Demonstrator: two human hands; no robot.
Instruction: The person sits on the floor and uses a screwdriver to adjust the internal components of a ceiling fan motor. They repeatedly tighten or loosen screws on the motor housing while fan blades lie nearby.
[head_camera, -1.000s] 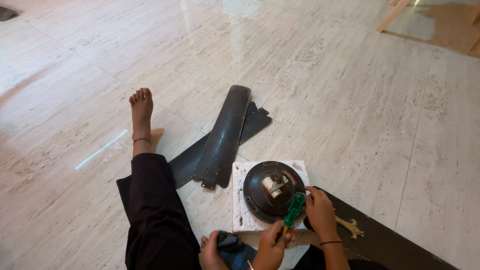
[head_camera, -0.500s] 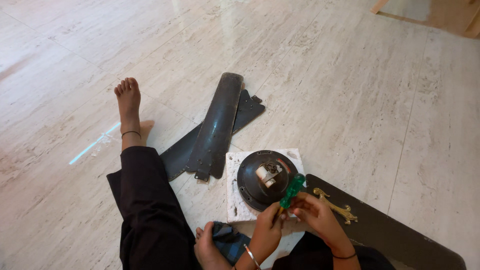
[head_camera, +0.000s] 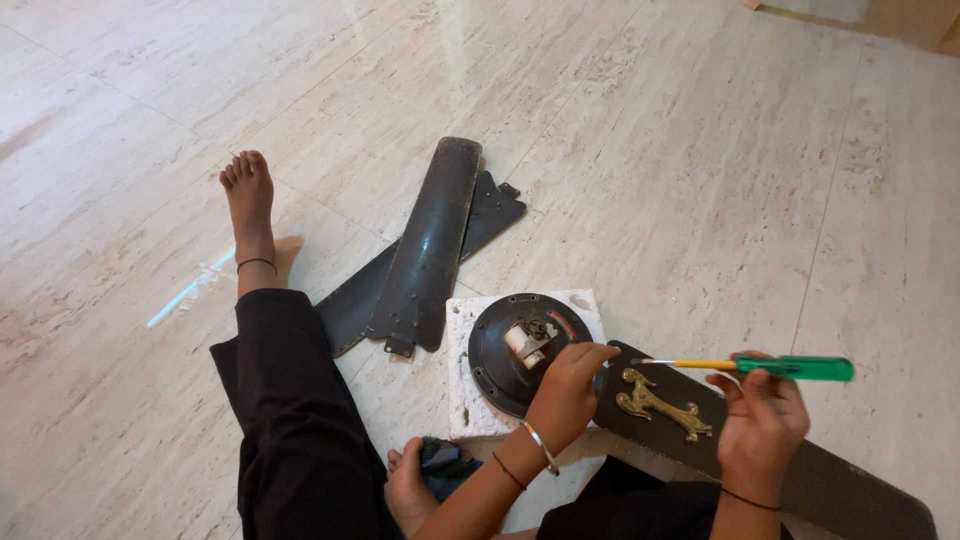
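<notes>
We hold the screwdriver level in our right hand: the grip is pressed together around the green handle, and the yellow shaft points left toward our left hand. The tip hangs just above the long dark fan blade, near its gold ornamental bracket, apart from the motor.

The round dark fan motor housing sits on a white foam block on the floor. Our left hand rests on the housing's right rim; its grip is curled with fingertips touching the rim, and we cannot tell whether it pinches anything. The housing lies directly left of the screwdriver tip, with the left hand between them.

2 more dark fan blades lie crossed on the floor beyond the block. Our left leg in dark trousers stretches forward beside them, the bare foot resting on the floor. A dark cloth lies near the other foot.
</notes>
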